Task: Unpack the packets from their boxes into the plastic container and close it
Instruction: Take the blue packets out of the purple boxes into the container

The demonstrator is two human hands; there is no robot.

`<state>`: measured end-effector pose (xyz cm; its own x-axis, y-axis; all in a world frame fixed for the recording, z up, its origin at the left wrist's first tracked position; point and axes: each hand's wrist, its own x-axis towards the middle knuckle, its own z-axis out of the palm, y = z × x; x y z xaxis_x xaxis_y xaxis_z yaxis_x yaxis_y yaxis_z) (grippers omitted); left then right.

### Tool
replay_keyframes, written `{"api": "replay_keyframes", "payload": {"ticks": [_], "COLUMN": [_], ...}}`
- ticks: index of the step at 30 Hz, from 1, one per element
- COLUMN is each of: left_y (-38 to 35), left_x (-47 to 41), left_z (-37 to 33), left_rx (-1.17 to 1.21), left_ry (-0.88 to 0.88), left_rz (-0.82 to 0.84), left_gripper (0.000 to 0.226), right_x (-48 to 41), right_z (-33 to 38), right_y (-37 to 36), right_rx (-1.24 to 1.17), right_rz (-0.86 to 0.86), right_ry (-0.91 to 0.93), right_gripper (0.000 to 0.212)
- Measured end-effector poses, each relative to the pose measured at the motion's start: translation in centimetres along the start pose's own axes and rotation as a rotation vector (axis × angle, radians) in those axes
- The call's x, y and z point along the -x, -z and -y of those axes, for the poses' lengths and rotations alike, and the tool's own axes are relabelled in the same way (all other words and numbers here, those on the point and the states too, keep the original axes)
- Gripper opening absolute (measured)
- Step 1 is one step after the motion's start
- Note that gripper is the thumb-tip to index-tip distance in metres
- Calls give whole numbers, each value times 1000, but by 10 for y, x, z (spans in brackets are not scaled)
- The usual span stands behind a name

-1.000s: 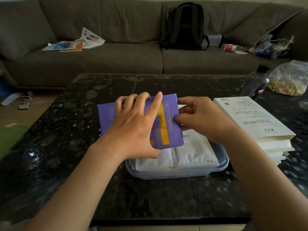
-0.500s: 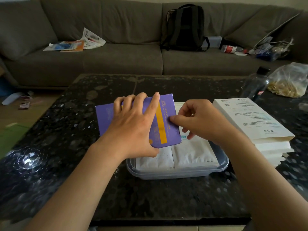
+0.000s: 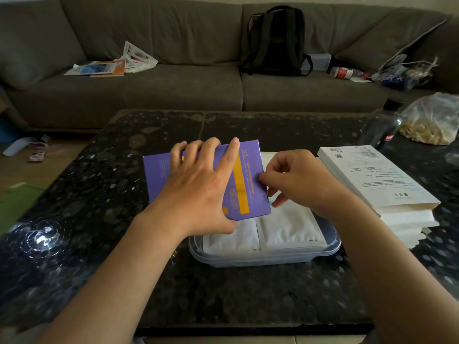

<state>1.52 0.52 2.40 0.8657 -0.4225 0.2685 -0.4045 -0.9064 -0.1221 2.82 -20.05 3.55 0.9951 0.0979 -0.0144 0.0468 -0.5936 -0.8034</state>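
Observation:
My left hand [image 3: 198,187] grips a flat purple box [image 3: 250,177] with an orange stripe, fingers over its top edge and thumb under it, holding it above the clear plastic container [image 3: 263,256]. My right hand [image 3: 295,180] pinches the box's right end with thumb and forefinger. White packets [image 3: 288,227] lie flat side by side in the container, partly hidden by the box and my hands. No lid is in view.
A stack of white boxes [image 3: 380,180] sits just right of the container on the dark speckled table [image 3: 223,289]. A dark bottle [image 3: 380,125] and a plastic bag [image 3: 432,120] stand at the far right. A sofa with a backpack [image 3: 275,40] is behind.
My right hand's fingers curled in and shifted from gripping the box's right end to pinching at its edge. The box tilted slightly; my left hand stayed in place.

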Motion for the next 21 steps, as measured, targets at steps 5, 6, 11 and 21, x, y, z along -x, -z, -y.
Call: {"api": "replay_keyframes", "payload": {"ticks": [5, 6, 11, 21], "left_y": [-1, -1, -1, -1], "left_x": [1, 1, 1, 1], "left_z": [5, 6, 8, 10], "left_rx": [52, 58, 73, 95], "left_ry": [1, 1, 1, 0], "left_rz": [-5, -6, -2, 7], "left_gripper": [137, 137, 138, 140], "right_x": [2, 2, 1, -2], "right_z": [-2, -3, -8, -26], "right_y": [5, 6, 7, 7], "right_rx": [-238, -264, -365, -324], "right_rz": [25, 32, 56, 277], "right_ry": [-70, -75, -89, -62], "right_gripper": [17, 17, 13, 59]}}
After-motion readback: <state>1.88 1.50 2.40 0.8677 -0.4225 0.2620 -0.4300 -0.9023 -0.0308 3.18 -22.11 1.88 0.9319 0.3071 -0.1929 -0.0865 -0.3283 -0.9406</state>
